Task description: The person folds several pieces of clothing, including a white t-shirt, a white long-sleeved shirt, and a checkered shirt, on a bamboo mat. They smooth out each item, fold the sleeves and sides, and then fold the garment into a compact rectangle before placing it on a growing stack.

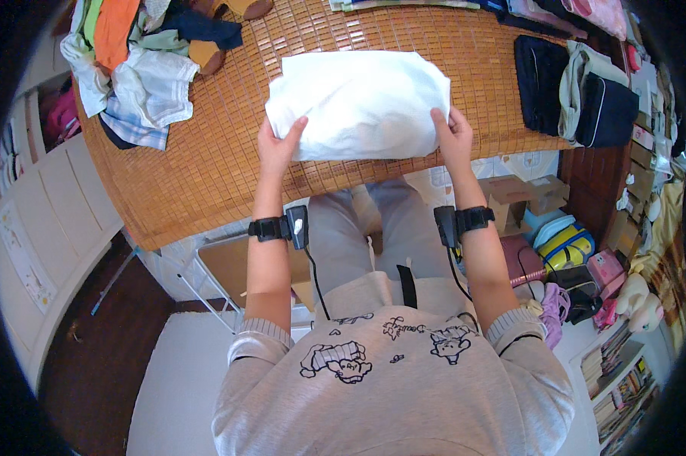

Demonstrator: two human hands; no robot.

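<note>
A white cloth, folded into a wide bundle point(360, 105), is held just over the near edge of a bed covered with a woven bamboo mat point(217, 154). My left hand point(280, 142) grips its lower left corner, thumb on top and fingers beneath. On the opposite side, my right hand point(454, 134) pinches the right edge, with the thumb on the cloth and the fingers behind it. Whether the bundle touches the mat cannot be told. Both forearms wear black straps with small cabled devices.
Loose clothes, including a white garment point(149, 85) and an orange one point(115, 34), lie at the mat's left. Folded dark clothes point(542, 82) and a navy item with white piping point(608, 111) lie at the right. Cardboard boxes point(505, 196) and bags stand below the right side.
</note>
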